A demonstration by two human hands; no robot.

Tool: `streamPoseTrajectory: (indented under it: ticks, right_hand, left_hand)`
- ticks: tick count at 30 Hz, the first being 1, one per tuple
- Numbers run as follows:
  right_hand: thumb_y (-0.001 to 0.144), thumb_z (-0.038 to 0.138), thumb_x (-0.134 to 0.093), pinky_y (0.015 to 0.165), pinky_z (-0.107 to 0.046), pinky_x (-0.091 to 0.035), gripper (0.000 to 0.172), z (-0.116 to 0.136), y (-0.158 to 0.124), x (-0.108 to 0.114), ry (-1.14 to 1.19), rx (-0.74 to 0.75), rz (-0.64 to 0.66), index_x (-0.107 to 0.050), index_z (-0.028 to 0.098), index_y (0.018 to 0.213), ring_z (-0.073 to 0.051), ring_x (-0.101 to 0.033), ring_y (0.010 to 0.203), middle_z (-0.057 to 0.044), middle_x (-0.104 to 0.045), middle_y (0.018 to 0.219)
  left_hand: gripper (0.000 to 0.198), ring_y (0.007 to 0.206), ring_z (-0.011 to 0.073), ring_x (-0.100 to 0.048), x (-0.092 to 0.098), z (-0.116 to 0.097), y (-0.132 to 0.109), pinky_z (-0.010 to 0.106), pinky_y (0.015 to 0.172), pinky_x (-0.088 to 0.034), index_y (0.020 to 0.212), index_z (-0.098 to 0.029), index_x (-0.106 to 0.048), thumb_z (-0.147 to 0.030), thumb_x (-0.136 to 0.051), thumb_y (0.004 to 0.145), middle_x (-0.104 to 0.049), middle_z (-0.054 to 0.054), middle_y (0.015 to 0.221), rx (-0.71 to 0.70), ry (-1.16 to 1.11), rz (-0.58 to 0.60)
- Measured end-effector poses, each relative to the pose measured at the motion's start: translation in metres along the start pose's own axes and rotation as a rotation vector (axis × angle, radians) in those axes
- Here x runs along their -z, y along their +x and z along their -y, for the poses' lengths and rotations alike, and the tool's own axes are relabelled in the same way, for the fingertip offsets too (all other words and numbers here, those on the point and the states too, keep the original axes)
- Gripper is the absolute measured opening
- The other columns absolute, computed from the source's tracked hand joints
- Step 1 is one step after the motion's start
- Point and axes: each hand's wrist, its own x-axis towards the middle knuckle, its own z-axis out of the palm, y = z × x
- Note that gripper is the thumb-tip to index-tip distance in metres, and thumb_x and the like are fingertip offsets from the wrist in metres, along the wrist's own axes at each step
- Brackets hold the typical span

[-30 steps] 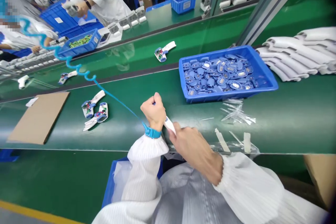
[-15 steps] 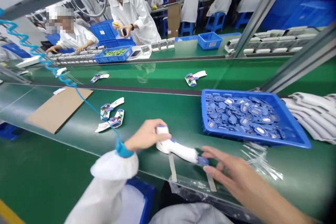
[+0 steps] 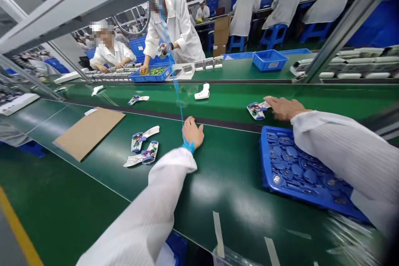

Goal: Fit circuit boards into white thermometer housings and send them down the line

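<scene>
My right hand (image 3: 285,109) stretches over the green belt, fingertips closed on the white handle of an opened, gun-shaped infrared thermometer half (image 3: 256,111). Blue parts, wires and a circuit board show inside it. My left hand (image 3: 193,133), with a blue wrist strap (image 3: 188,145), hovers by the bench's far edge, fingers apart and nothing in it. Beyond that hand a closed white thermometer (image 3: 202,92) lies on the belt. Two opened thermometer halves, an upper one (image 3: 144,138) and a lower one (image 3: 143,155), lie on the bench to its left.
A blue tray (image 3: 264,170) of blue parts stands under my right sleeve. Cardboard (image 3: 89,133) lies at left. Clear plastic bags (image 3: 349,237) and tape strips (image 3: 218,232) are near the front edge. A coiled blue cord (image 3: 177,95) hangs ahead. Co-workers in white sit and stand across the belt.
The white thermometer has gone from my left hand to the belt, and that hand is empty. My right hand has moved forward to the opened half. The view has shifted.
</scene>
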Motion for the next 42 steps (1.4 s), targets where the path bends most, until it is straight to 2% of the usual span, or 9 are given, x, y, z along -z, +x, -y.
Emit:
streamPoseTrajectory:
  ticks: [5, 9, 13, 16, 20, 23, 30, 33, 42]
  right_hand:
    - [0.093, 0.038, -0.065, 0.098, -0.047, -0.047, 0.024, -0.008, 0.015, 0.012, -0.213, -0.104, 0.175, -0.066, 0.016, 0.101, -0.022, -0.06, 0.11, -0.006, -0.065, 0.112]
    - [0.092, 0.032, -0.065, 0.075, -0.038, -0.048, 0.027, 0.019, -0.011, 0.051, -0.235, -0.088, 0.168, -0.06, 0.013, 0.11, -0.023, -0.062, 0.082, -0.012, -0.068, 0.095]
    - [0.095, 0.043, -0.06, 0.07, -0.032, -0.04, 0.039, 0.07, -0.096, 0.071, -0.176, 0.075, 0.059, -0.051, 0.019, 0.124, -0.024, -0.063, 0.084, -0.01, -0.069, 0.101]
    - [0.099, 0.047, -0.049, 0.065, -0.03, -0.043, 0.03, 0.102, -0.181, 0.053, 0.031, 0.232, 0.076, -0.056, 0.022, 0.114, -0.019, -0.063, 0.075, -0.005, -0.071, 0.095]
    - [0.1, 0.042, -0.05, 0.086, -0.035, -0.051, 0.034, 0.117, -0.274, 0.018, 0.38, 0.171, 0.021, -0.057, 0.026, 0.129, -0.021, -0.066, 0.106, -0.006, -0.069, 0.122]
    - [0.102, 0.039, -0.05, 0.096, -0.036, -0.047, 0.029, 0.121, -0.31, 0.004, 0.43, 0.108, -0.123, -0.062, 0.028, 0.127, -0.02, -0.062, 0.117, -0.003, -0.068, 0.129]
    - [0.103, 0.023, -0.049, 0.082, -0.039, -0.033, 0.025, 0.144, -0.336, 0.016, 0.049, 0.233, -0.438, -0.067, 0.023, 0.087, -0.018, -0.062, 0.08, 0.001, -0.075, 0.088]
    - [0.102, 0.025, -0.05, 0.084, -0.039, -0.034, 0.019, 0.146, -0.338, 0.026, 0.084, 0.168, -0.426, -0.067, 0.023, 0.093, -0.019, -0.063, 0.088, -0.002, -0.074, 0.095]
    - [0.102, 0.029, -0.052, 0.08, -0.037, -0.034, 0.024, 0.14, -0.322, 0.011, 0.242, 0.147, -0.328, -0.071, 0.025, 0.088, -0.018, -0.06, 0.085, 0.0, -0.074, 0.094]
  left_hand:
    - [0.025, 0.134, 0.0295, -0.052, 0.013, 0.036, -0.034, 0.044, 0.117, -0.035, 0.107, -0.013, -0.064, -0.012, -0.07, 0.083, -0.061, 0.018, 0.134, -0.074, 0.049, 0.087]
    - [0.016, 0.109, 0.0255, -0.067, 0.04, 0.014, -0.035, 0.039, 0.099, -0.051, 0.1, -0.014, -0.065, -0.022, -0.07, 0.087, -0.072, 0.014, 0.11, -0.084, -0.027, 0.206]
    - [0.05, 0.128, 0.0242, -0.057, 0.05, -0.038, -0.069, 0.035, 0.107, -0.044, 0.126, -0.019, -0.058, -0.04, -0.075, 0.085, -0.06, 0.011, 0.139, -0.267, -0.242, 0.327]
    - [0.052, 0.116, 0.0237, -0.062, 0.047, -0.063, -0.119, 0.033, 0.099, -0.046, 0.126, -0.019, -0.06, -0.043, -0.077, 0.083, -0.066, 0.009, 0.128, -0.359, -0.426, 0.537]
    - [0.025, 0.083, 0.0168, -0.064, 0.034, -0.06, -0.184, 0.026, 0.076, -0.047, 0.102, -0.017, -0.069, -0.036, -0.074, 0.086, -0.073, 0.002, 0.092, -0.259, -0.468, 0.697]
    - [0.02, 0.079, 0.0151, -0.061, 0.026, -0.05, -0.215, 0.025, 0.074, -0.044, 0.097, -0.018, -0.069, -0.031, -0.077, 0.084, -0.071, -0.001, 0.088, -0.274, -0.403, 0.709]
    - [0.015, 0.091, 0.0206, -0.062, 0.023, -0.051, -0.236, 0.031, 0.081, -0.043, 0.103, -0.021, -0.065, -0.033, -0.066, 0.094, -0.07, 0.004, 0.103, -0.453, -0.11, 0.659]
    - [0.014, 0.088, 0.0211, -0.062, 0.024, -0.053, -0.231, 0.032, 0.079, -0.043, 0.102, -0.02, -0.065, -0.032, -0.064, 0.094, -0.07, 0.005, 0.1, -0.42, -0.054, 0.594]
    - [0.019, 0.075, 0.0154, -0.06, 0.027, -0.064, -0.232, 0.026, 0.07, -0.041, 0.09, -0.02, -0.068, -0.037, -0.075, 0.086, -0.07, -0.002, 0.083, -0.383, -0.248, 0.805]
